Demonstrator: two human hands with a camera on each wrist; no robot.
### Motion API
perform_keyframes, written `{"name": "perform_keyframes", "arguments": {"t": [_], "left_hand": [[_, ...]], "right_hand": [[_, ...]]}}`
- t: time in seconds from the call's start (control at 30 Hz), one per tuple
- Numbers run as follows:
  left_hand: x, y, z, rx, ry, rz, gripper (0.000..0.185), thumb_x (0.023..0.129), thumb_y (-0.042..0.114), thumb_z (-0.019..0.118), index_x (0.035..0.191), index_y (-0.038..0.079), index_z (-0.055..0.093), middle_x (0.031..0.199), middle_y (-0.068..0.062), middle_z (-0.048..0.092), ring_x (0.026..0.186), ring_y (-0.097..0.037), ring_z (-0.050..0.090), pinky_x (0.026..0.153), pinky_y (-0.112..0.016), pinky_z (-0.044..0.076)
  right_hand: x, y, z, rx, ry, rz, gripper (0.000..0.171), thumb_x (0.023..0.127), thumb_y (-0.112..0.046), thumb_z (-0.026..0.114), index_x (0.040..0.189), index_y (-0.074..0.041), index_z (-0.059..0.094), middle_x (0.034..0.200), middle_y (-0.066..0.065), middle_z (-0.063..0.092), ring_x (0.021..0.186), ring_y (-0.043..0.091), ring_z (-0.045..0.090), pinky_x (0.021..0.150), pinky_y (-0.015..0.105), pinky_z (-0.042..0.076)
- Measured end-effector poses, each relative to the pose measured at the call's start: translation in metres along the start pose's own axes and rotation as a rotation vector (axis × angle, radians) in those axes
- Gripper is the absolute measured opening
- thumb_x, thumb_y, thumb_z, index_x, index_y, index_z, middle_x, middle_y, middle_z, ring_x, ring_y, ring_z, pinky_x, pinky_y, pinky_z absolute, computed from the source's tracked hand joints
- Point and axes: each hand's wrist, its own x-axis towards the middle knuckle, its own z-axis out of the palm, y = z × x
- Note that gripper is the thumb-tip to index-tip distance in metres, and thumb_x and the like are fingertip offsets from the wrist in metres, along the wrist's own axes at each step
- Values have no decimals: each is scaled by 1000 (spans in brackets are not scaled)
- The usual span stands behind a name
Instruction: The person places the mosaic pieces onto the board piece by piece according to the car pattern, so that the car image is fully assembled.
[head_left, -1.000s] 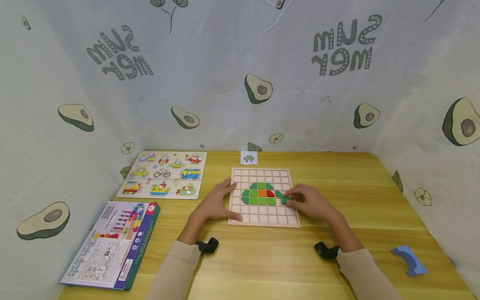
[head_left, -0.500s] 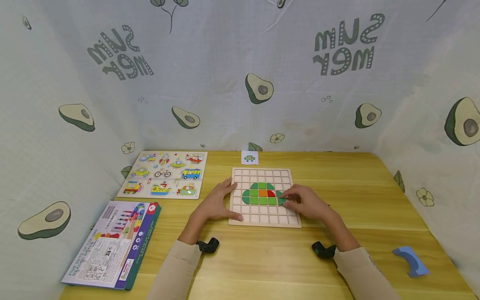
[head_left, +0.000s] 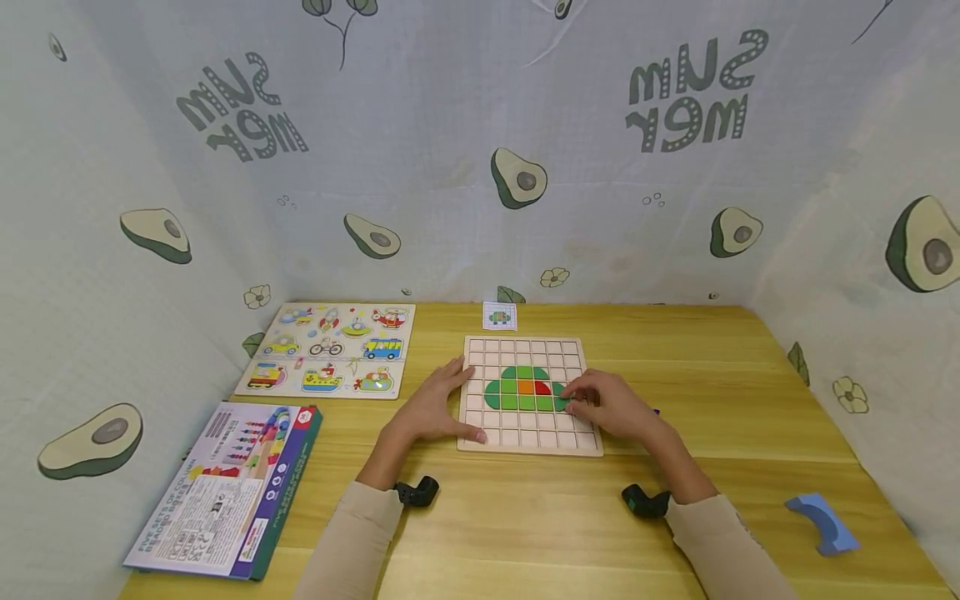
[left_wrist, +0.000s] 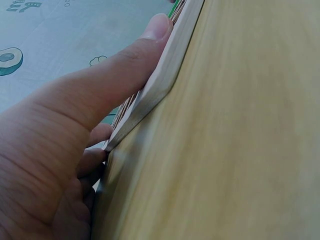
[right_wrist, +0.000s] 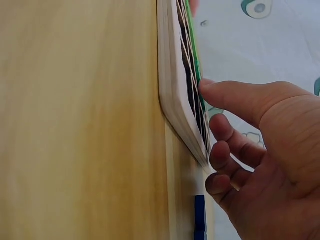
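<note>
Item 1, near left: one boxed toy set (head_left: 225, 487), lying flat on the wooden surface (head_left: 525, 525). Item 2, near right: one blue curved block (head_left: 819, 521), well apart from everything else.

Item 3, centre: one gridded wooden board (head_left: 529, 442), which I watched being filled. I counted roughly ten coloured tiles seated in it, mostly green (head_left: 517, 392), with one orange (head_left: 525, 387) and one red (head_left: 542, 387), forming a rounded figure across the middle rows. I judged the figure well advanced but not finished; the outer cells all round it stood bare.

Item 4: left hand (head_left: 431, 408), fingers relaxed and spread, thumb lying along the board's left edge, steadying it. It grasped nothing.

Item 5: right hand (head_left: 611, 404), fingertips pressed down on one green tile (head_left: 561, 403) at the right end of the figure, seemingly seating it; from the wrist view the thumb touched the board's face and the other fingers curled loosely.

Item 6, far left: one vehicle peg puzzle (head_left: 326, 348), nine pictures as far as I could count.

Item 7, far centre: one small pattern card (head_left: 499, 316), just beyond the board.
</note>
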Motion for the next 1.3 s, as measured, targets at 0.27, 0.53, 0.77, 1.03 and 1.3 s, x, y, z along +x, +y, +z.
{"name": "perform_keyframes", "arguments": {"t": [0.27,0.53,0.77,1.03,1.3], "left_hand": [[0,-1,2,2,-4,2,118,68,61,90,163,21,33,174,-2,15,161,-34,14,128,-56,22],[-1,0,1,-6,-7,-2,119,67,60,91,163,21,33,174,-2,15,160,-35,14,128,-56,22],[-1,0,1,-3,-2,1,119,68,62,90,163,22,33,174,-1,15,160,-35,14,127,-57,23],[-2,1,-1,2,-1,3,118,67,61,91,163,21,34,174,-1,16,161,-34,15,127,-56,23],[-1,0,-1,2,-1,9,118,68,61,91,163,20,34,174,-3,16,160,-35,15,127,-57,23]], "right_hand": [[-2,-1,2,5,12,-2,16,95,-18,75,111,-14,77,89,-1,59,81,17,51,68,24,42],[-9,2,-10,20,53,42,18,95,-19,75,112,-13,77,90,0,60,83,19,51,67,25,43],[-22,17,-24,-19,98,43,19,96,-18,74,113,-10,76,95,1,66,81,16,52,67,25,44],[-38,29,-38,-41,126,60,21,96,-24,75,113,-12,77,104,2,71,83,13,55,70,26,47],[-49,34,-47,-64,116,64,14,96,-21,75,107,-12,77,97,0,69,78,12,51,66,25,44]]}}
